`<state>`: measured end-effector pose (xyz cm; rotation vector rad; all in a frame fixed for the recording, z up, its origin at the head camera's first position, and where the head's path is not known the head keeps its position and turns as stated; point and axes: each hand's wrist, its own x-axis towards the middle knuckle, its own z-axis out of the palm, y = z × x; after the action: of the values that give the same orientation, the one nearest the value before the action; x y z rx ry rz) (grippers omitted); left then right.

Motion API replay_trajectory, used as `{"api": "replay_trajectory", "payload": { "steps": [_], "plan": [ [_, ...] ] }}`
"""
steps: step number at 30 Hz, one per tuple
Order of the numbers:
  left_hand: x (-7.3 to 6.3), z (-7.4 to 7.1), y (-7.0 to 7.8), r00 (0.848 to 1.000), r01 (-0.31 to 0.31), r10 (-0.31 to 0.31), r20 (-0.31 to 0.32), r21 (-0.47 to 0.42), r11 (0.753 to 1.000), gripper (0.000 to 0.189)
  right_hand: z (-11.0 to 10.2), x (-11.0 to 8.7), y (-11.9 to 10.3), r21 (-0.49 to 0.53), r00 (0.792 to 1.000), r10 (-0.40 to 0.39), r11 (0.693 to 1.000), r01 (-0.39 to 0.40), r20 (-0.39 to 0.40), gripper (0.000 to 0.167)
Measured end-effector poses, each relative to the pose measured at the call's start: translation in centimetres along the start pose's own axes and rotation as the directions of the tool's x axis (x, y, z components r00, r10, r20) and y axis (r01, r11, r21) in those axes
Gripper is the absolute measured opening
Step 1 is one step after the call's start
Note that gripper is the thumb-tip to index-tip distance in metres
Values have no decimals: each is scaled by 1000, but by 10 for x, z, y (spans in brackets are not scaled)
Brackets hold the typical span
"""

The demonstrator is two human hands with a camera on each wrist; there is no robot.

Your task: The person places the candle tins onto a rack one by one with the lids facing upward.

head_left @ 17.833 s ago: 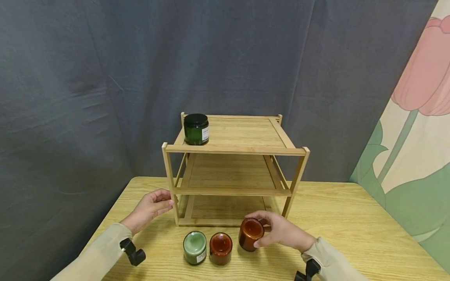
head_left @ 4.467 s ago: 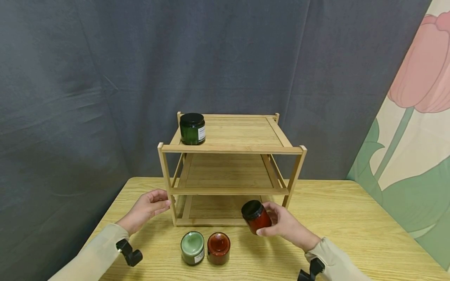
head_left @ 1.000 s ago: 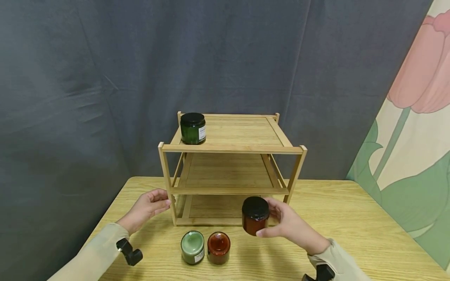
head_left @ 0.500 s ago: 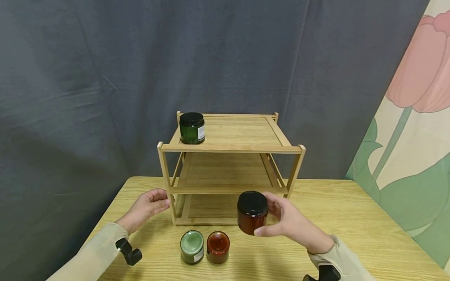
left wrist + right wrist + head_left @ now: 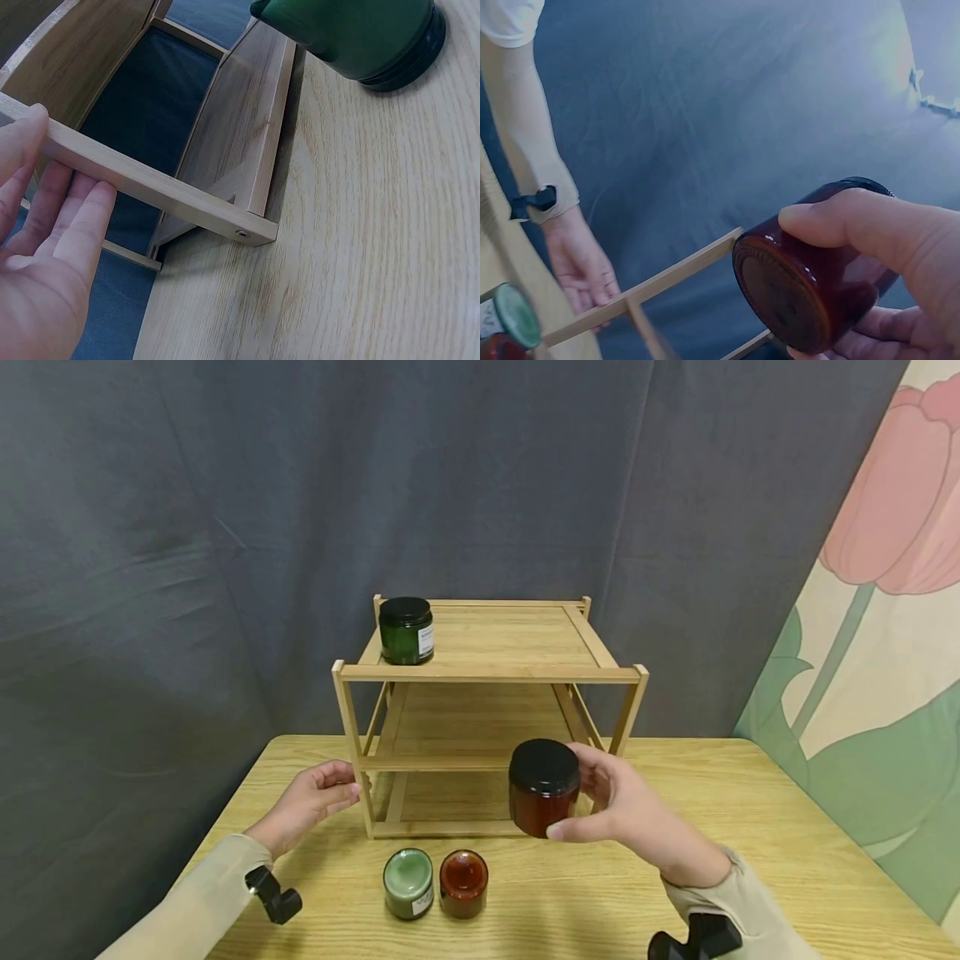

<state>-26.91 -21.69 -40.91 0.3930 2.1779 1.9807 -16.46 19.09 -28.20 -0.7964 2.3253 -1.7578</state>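
My right hand grips a red-brown glass jar with a black lid, thumb and fingers round its side. It hangs upright, lid up, in front of the right part of the wooden rack, level with the middle shelf's edge in the head view. The right wrist view shows the base of this jar. With thumb and fingers, my left hand holds the rack's front left leg. A green jar and another red-brown jar stand bottom up, side by side, on the table.
A dark green jar with a black lid and white label sits on the left of the top shelf. The rack has three shelves on the light wooden table. A grey-blue curtain hangs behind.
My right hand has turned the red-brown jar from bottom up to lid up, and in the last second has raised it. My left hand stays on the rack leg.
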Motion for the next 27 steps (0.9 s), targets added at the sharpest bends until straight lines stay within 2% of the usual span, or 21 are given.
{"api": "replay_trajectory", "payload": {
  "steps": [4, 13, 22, 27],
  "plan": [
    [0, 0, 0, 1000, 7, -7, -3, -4, 1000, 29, -3, 3, -11, 19, 999, -43, 999, 43, -7, 63],
    [-1, 1, 1, 1000, 10, -10, -2, -7, 1000, 31, -10, 15, -43, -50, 993, -103, 994, 100, -64, 61],
    [1, 2, 1, 1000, 1, -1, 8, -3, 1000, 30, -19, 38, -82, -124, 988, -61, 991, 43, -143, 54],
    [0, 1, 1, 1000, -2, 2, 14, -3, 1000, 32, -24, 61, -97, -81, 987, -55, 996, 43, -152, 59]
  ]
}}
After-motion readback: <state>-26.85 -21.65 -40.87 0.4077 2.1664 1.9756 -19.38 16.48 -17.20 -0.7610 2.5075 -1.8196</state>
